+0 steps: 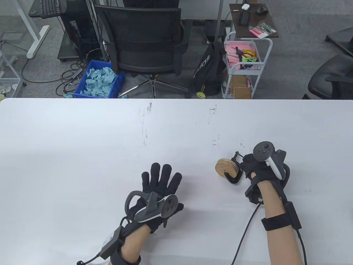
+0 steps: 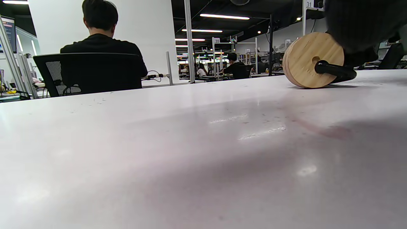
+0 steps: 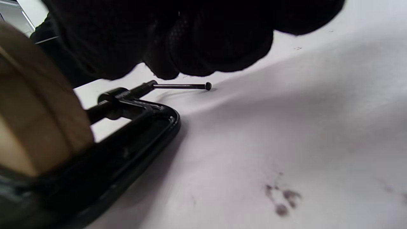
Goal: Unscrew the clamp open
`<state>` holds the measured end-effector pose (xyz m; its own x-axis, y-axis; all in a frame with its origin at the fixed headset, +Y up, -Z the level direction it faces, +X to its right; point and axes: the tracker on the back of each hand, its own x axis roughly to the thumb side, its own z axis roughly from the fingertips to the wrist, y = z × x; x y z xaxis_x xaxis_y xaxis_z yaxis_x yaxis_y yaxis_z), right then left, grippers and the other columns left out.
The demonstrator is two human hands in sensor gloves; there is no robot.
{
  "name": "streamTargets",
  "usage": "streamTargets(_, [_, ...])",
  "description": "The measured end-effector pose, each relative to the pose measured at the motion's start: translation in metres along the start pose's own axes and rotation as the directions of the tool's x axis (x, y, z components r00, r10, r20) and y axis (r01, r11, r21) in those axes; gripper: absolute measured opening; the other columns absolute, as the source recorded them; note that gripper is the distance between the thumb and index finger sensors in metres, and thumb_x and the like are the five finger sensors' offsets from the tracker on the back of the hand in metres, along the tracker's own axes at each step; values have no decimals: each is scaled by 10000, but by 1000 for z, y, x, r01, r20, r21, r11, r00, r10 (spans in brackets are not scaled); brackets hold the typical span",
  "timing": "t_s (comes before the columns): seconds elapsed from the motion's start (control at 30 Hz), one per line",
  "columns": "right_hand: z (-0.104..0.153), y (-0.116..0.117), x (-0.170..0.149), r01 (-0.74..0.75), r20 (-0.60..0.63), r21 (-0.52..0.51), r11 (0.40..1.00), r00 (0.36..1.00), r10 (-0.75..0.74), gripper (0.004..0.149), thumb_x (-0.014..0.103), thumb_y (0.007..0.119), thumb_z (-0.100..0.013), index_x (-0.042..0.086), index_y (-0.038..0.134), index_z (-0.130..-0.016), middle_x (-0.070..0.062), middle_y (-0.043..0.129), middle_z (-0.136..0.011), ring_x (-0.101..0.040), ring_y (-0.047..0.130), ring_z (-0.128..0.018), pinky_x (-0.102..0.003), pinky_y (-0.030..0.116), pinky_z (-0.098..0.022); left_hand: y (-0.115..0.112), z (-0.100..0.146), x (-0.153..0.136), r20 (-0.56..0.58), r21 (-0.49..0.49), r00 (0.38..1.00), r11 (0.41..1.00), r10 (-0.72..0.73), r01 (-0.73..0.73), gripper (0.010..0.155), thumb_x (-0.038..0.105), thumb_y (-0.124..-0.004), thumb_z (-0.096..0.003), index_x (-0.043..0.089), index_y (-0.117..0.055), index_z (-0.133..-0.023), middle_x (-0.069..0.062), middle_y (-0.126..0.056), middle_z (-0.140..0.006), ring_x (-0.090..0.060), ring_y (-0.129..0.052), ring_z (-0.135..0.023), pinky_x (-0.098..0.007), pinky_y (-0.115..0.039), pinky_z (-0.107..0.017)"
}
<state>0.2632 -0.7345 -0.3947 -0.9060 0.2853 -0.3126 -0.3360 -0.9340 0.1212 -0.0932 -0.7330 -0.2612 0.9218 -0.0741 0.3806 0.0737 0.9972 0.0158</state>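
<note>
A black C-clamp (image 1: 234,178) lies on the white table (image 1: 82,143), clamped on a round wooden disc (image 1: 226,167). My right hand (image 1: 249,165) is curled over the clamp's screw end, just right of the disc. In the right wrist view the clamp's frame (image 3: 143,127), its screw (image 3: 116,98) and thin handle bar (image 3: 181,86) show beside the disc (image 3: 38,121); my gloved fingers (image 3: 190,38) close around the screw's end. My left hand (image 1: 161,179) rests flat and open on the table, apart from the clamp. The left wrist view shows the disc (image 2: 313,60).
The table's far edge (image 1: 176,98) runs across the view. Beyond it stand an office chair (image 1: 146,41), a blue bin (image 1: 99,80) and a white cart (image 1: 245,63). Small dark marks (image 3: 281,197) dot the table near the clamp.
</note>
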Motion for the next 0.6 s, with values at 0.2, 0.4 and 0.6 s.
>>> streamTargets(0.2, [-4, 18, 2, -54, 32, 78, 995, 998, 52, 661, 566, 827, -323, 251, 730, -896, 4, 777, -796, -179, 889, -446, -404, 758, -395, -2, -1, -2, -7, -13, 1000, 1000, 4, -4, 954, 778, -676, -397, 366, -214, -1123, -127, -104, -1191, -508, -133, -1090, -689, -335, -773])
streamTargets(0.4, [4, 25, 3, -12, 72, 83, 996, 997, 6, 590, 508, 821, -360, 249, 776, -888, 24, 748, -820, -216, 873, -529, -442, 733, -468, -3, -2, -3, -14, -13, 1000, 1000, 11, -11, 950, 778, -674, -397, 365, -221, -1123, -124, -113, -1194, -506, -137, -1092, -687, -336, -774])
streamTargets(0.6, [7, 29, 2, -7, 81, 103, 995, 997, -1, 529, 495, 826, -348, 320, 782, -845, 49, 764, -790, -228, 834, -556, -455, 699, -501, -6, -2, -3, -14, -27, 1000, 1000, -2, 2, 952, 778, -674, -397, 359, -227, -1125, -124, -130, -1197, -507, -146, -1093, -686, -341, -774])
